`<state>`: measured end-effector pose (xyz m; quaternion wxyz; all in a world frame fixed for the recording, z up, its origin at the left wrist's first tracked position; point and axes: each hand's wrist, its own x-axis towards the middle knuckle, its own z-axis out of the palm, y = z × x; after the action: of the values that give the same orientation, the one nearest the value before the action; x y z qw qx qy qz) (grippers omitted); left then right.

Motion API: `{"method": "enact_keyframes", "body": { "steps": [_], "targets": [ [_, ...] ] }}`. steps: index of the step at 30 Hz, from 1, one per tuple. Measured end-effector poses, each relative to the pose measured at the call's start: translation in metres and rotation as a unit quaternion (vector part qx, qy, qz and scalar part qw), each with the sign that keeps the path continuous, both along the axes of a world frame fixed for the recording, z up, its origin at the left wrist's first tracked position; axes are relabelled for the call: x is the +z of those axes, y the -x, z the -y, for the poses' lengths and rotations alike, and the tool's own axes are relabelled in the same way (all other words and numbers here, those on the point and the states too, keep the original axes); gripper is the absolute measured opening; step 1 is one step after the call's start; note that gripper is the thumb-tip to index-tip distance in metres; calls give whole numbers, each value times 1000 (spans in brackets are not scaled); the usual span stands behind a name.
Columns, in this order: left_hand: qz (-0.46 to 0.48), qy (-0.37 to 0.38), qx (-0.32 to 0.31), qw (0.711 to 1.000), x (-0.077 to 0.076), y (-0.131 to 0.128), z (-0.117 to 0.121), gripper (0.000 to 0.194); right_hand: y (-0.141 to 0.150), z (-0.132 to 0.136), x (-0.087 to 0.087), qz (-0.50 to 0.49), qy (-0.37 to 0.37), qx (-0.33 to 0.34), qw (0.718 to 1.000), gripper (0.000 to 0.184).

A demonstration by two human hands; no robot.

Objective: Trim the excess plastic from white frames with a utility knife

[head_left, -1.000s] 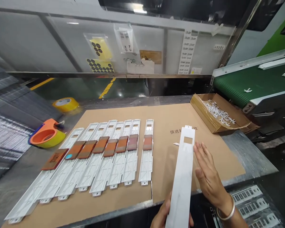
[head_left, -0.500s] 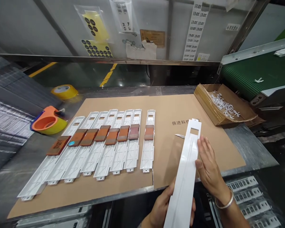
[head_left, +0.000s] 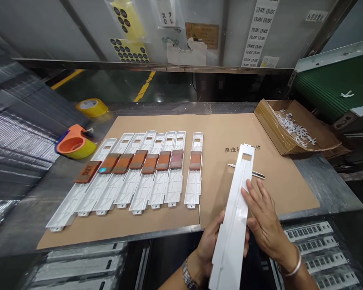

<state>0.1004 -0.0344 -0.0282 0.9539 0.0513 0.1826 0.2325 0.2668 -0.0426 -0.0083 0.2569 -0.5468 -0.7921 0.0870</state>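
Row of white strips (head_left: 139, 177) lying on cardboard sheet (head_left: 218, 133), eight, each with brown pad: done, by look. Ninth long white strip (head_left: 236, 213) above worktop edge, no pad visible. Left hand (head_left: 210, 241) grip closed under it; right hand (head_left: 261, 219) flat, fingers open, resting on its face.

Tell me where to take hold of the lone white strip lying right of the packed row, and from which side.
Take the lone white strip across its long edges at the bare lower half, below the brown pad. Come from above: it lies flat on the cardboard sheet, with a gap either side for fingertips.
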Motion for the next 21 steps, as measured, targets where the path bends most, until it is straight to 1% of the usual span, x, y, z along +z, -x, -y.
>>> {"method": "enact_keyframes", "body": {
  "steps": [3, 5, 7, 11, 13, 15, 18, 19, 21],
  "targets": [
    [-16, 19, -16, 1000, 1, 2, -6, 66, 6, 10, 2, 33, 5, 29, 999, 61],
    [-29, 50, 4, 998, 1, 1, -9, 60, 10, 16, 4, 51, 8, 41, 998, 61],
    [-26, 74, 7, 997, 2, 1, -11, 57, 13, 20, 5, 60, 6, 52, 997, 63],
    [-3, 63, -11, 998, 0, -1, -14, 60, 14, 25, 6, 57, 1, 56, 997, 62],
    [-5, 63, -8, 998, 0, -2, -15, 58, 14, 27, 7, 40, -2, 62, 997, 59],
    [-5, 64, -1, 998, 1, -2, -18, 54, 14, 31, 6, 17, -7, 82, 996, 55],
    [3, 47, 23, 999, 6, -2, -24, 46, 16, 37, 3, -45, -24, 105, 993, 47],
    [7, 40, 29, 999, 7, -2, -26, 45, 16, 39, 2, -76, -27, 98, 992, 46],
    [10, 26, 31, 999, 8, -1, -29, 47, 16, 42, -1, -145, -28, 58, 987, 44]
  ]
}}
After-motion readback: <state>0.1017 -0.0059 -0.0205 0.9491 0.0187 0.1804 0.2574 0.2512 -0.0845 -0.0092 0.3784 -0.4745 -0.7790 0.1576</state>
